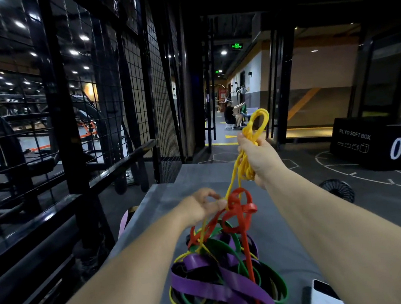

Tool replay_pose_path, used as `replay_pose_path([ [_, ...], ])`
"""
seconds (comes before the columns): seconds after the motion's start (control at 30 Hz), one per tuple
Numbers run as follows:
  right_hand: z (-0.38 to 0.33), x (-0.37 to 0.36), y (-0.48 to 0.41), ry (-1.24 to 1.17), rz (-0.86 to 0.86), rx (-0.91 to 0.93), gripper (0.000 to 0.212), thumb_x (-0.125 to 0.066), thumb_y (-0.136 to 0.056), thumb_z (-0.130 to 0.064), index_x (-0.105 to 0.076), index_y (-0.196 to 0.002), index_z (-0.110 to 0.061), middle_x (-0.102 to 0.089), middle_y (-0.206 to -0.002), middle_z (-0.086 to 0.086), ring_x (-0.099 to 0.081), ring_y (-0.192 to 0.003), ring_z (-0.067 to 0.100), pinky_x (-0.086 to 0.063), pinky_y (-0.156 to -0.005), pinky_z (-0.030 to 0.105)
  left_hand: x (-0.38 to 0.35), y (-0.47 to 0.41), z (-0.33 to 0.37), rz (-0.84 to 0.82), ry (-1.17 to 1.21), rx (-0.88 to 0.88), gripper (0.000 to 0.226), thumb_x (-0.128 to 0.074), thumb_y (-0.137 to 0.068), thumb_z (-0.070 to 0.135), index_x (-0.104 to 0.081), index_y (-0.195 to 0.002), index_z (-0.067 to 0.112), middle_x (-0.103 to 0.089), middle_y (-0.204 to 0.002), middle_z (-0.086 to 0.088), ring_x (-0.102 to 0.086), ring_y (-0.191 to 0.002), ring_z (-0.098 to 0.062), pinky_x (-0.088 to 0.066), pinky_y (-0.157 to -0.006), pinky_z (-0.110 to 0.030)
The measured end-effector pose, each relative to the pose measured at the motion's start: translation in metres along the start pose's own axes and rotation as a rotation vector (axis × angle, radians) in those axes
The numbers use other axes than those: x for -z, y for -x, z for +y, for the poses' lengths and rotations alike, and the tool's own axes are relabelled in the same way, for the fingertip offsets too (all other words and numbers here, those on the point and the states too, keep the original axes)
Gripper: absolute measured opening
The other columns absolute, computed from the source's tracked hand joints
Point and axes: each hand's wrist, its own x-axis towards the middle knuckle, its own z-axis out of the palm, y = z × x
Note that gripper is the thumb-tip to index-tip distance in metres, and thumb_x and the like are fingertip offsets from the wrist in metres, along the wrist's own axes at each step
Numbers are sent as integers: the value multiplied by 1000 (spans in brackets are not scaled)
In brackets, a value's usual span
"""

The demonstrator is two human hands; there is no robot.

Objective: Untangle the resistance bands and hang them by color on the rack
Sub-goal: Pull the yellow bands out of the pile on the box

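Early: right grip [260, 157] clutches yellow band [249, 131], left grip [201, 205] pinches red band [236, 208] knot; lower-centre pile [207, 286] tangled, 0 seen hung.

Bottom edge cuts the tangled heap of purple, green and red flat rubber bands [222, 287] and the white rectangular device [327, 296]. A stretch of the thin yellow rubber band [261, 119] is hidden inside the right hand [258, 156]. The left hand [202, 205] has its fingertips masked by the red band knot [240, 206]. The distant seated person [230, 114] is too small for detail.
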Motion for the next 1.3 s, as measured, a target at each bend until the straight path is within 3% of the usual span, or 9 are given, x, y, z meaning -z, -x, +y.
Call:
replay_pose_path([
  [0.23,-5,-3,0,-40,-68,4,24,-59,-94,-43,-56,-87,-20,-50,-72,-1,-42,-58,13,-39,-56,31,-15,-4,3,75,-289,-182,56,-51,-86,-1,-45,-139,18,-38,-137,-3,-50,-115,-18,-43,-93,-22],
  [0.3,-6,-1,1,-38,-82,-8,24,-59,-93,-44,-56,-88,-21,-50,-71,-1,-41,-56,13,-38,-52,29,-16,-4,2,51,-285,-214,47,-46,-90,-9,-48,-131,13,-41,-126,-1,-53,-99,-20,-44,-76,-20],
  [0.5,-4,12,0,-25,-19,-8,26,-65,-89,-46,-59,-87,-20,-48,-71,1,-41,-56,15,-39,-59,34,-14,-3,2,88,-304,-190,10,-53,-89,-2,-51,-94,6,-38,-110,-7,-44,-85,-14,-36,-58,-11],
  [0.6,3,26,-4,112,19,-20,29,-69,-84,-49,-60,-84,-22,-53,-75,4,-47,-60,20,-46,-61,37,-8,-1,0,150,-281,-187,31,-57,-90,2,-46,-65,18,-49,-84,-12,-49,-73,-20,-34,-51,-25],
  [0.77,21,40,-6,439,0,23,25,-78,-77,-43,-66,-85,-23,-68,-81,4,-63,-78,25,-53,-75,40,3,0,0,141,-296,-76,9,-56,-95,20,-56,-88,15,-57,-81,-4,-54,-77,-18,-33,-50,-22],
  [0.93,30,48,-2,656,-8,19,31,-73,-80,-47,-66,-90,-18,-67,-77,3,-60,-71,20,-45,-61,31,9,3,2,26,-158,-15,7,-54,-95,14,-55,-100,19,-60,-90,0,-52,-71,-10,-38,-56,-19],
  [1.1,32,55,-7,590,127,1,31,-61,-89,-50,-63,-83,-20,-60,-74,2,-57,-75,23,-48,-71,36,14,4,-7,-131,129,-87,36,-68,-89,18,-57,-120,32,-61,-124,4,-58,-112,-6,-45,-95,-18],
  [1.2,33,52,-5,580,76,-25,38,-55,-91,-53,-59,-77,-18,-60,-73,4,-56,-73,23,-46,-70,35,12,4,-5,-47,78,-113,33,-73,-84,22,-64,-116,26,-67,-109,8,-61,-98,-2,-44,-81,-7],
  [1.3,31,44,-1,599,-17,-32,38,-55,-92,-53,-60,-77,-18,-62,-73,3,-58,-74,22,-48,-75,36,7,-4,-7,146,-6,-74,30,-76,-78,39,-68,-103,24,-68,-104,6,-62,-100,-10,-46,-85,-23],
])
